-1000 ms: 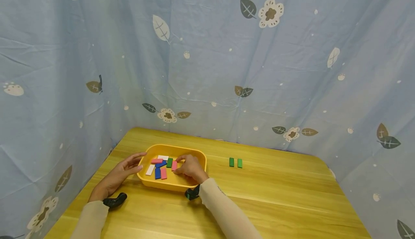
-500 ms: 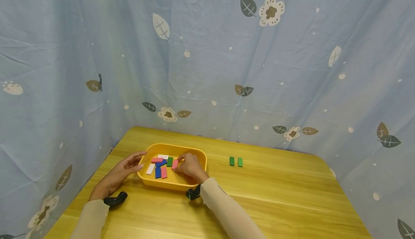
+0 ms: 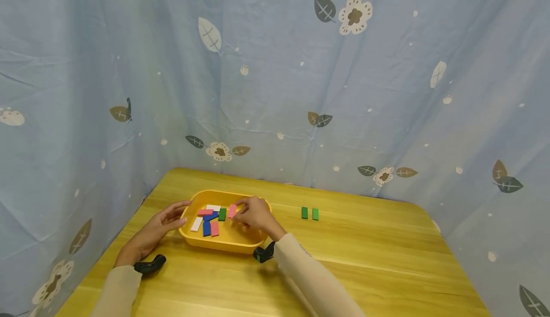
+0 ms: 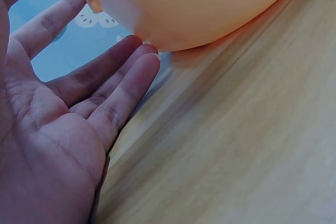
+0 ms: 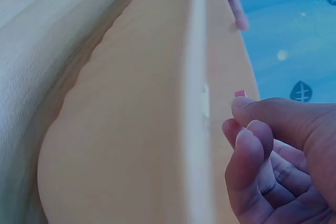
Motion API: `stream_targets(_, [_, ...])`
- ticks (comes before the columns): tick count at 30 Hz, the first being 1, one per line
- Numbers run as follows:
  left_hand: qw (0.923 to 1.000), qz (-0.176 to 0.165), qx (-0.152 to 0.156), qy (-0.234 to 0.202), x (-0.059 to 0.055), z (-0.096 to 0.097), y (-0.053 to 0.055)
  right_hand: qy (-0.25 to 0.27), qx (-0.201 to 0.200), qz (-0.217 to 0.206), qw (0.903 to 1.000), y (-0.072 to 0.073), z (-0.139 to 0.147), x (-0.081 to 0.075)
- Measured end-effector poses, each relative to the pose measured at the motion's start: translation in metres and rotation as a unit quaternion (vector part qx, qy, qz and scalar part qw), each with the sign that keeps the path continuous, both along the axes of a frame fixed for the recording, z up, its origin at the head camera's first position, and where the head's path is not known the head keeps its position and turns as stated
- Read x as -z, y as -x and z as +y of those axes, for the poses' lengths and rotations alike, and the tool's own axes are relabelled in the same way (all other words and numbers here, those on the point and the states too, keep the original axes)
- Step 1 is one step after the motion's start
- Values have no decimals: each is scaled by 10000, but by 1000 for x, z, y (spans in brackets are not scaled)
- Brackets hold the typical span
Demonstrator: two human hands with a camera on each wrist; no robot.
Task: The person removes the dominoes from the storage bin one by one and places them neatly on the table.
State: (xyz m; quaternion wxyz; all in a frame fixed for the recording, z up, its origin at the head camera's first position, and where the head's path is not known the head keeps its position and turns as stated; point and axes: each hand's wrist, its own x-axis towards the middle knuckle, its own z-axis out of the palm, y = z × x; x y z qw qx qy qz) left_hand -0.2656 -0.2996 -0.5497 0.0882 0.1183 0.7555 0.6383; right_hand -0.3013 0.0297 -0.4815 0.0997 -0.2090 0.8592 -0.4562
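Note:
A yellow plastic tray (image 3: 219,245) holds several flat, domino-like blocks in white, pink, blue and green. Over its right half, in the head view, my right hand (image 3: 257,214) pinches a pink domino (image 3: 232,210) between thumb and fingers. Only a small pink end (image 5: 240,93) shows past the thumb in the right wrist view. My left hand (image 3: 156,226) is at the tray's left end, fingers extended and loosely bent. In the left wrist view its fingertips (image 4: 144,51) are at the tray's outer wall; whether all of them touch is unclear.
Two green dominoes, a dark one (image 3: 304,213) and a lighter one (image 3: 315,214), stand side by side on the wooden table (image 3: 378,255), right of the tray. A blue patterned curtain (image 3: 275,92) hangs behind the table. Black devices (image 3: 150,265) are worn at both wrists.
My right hand has risen slightly from the tray floor with the pink domino, its wrist shifting right. My left hand keeps its place at the tray's left end.

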Motion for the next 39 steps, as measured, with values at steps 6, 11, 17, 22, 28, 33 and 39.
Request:
stream_targets(6, [10000, 1, -3, 17, 0, 1, -1, 208, -143, -4, 9997, -4, 17, -9])
stream_targets(11, [10000, 5, -51, 47, 1, -1, 1, 365, -57, 2, 9993, -3, 32, -12])
stream_targets(17, [9999, -15, -61, 95, 2, -1, 2, 363, 18, 60, 9993, -3, 50, -14])
stream_targets(22, [9998, -52, -100, 147, 1, 1, 2, 480, 13, 22, 9988, -5, 67, -17])
stream_targets(28, [10000, 7, 45, 86, -1, 1, 2, 529, 9, 49, 9986, -5, 89, -18])
stream_targets(33, [9999, -49, 150, -45, 0, 1, 2, 499, 145, 149, 9985, -4, 110, -14])
stream_targets(39, [10000, 6, 49, -79, 1, 1, 2, 369, 346, 203, 9985, -4, 139, -9])
